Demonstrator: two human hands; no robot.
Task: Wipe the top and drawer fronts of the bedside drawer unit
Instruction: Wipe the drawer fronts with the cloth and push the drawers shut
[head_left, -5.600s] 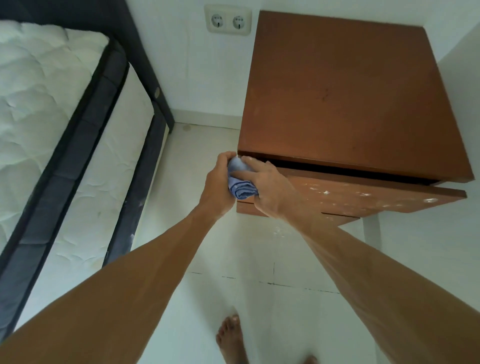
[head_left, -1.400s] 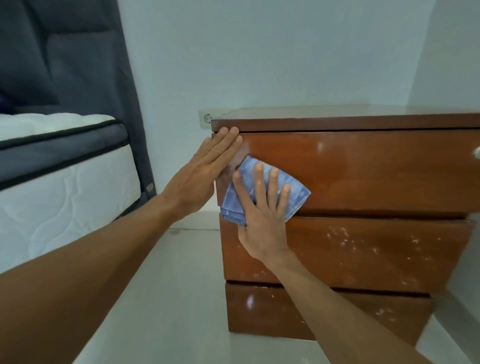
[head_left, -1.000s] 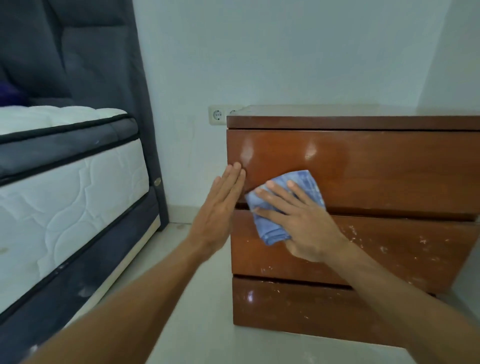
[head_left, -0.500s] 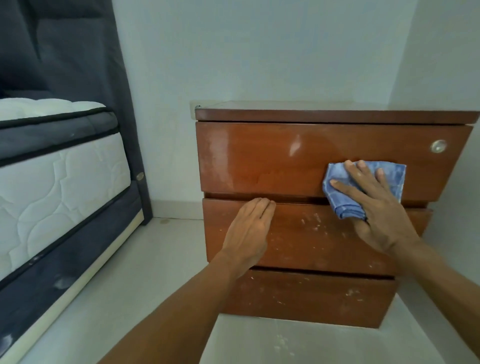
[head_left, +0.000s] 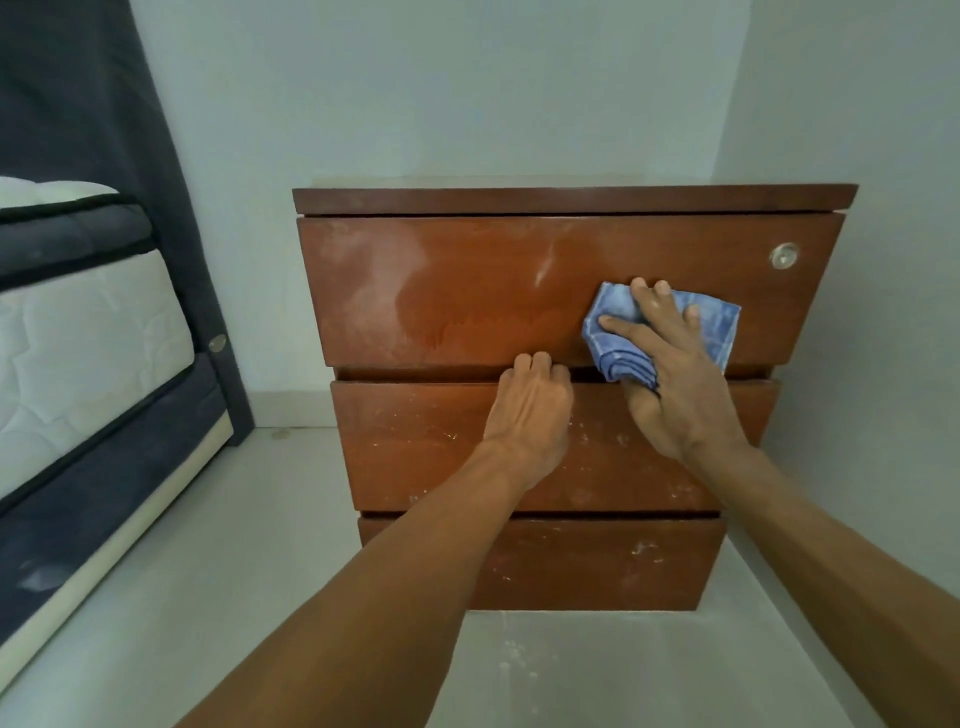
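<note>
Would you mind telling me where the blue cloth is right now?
In the head view, the cloth is pressed flat by the right hand against the top drawer front, toward its right side, below and left of the round knob.

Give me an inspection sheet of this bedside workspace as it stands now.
Surface: top drawer front smeared and hazy on its left part; middle drawer front and bottom drawer front flecked white.
Job's things: blue cloth pressed flat on the top drawer front.
Clutter: nothing seen.
Grips: right hand spread on the cloth; left hand curled at the middle drawer's upper edge.
Cables: nothing seen.
Surroundings: bed at left, white walls, pale floor.
</note>
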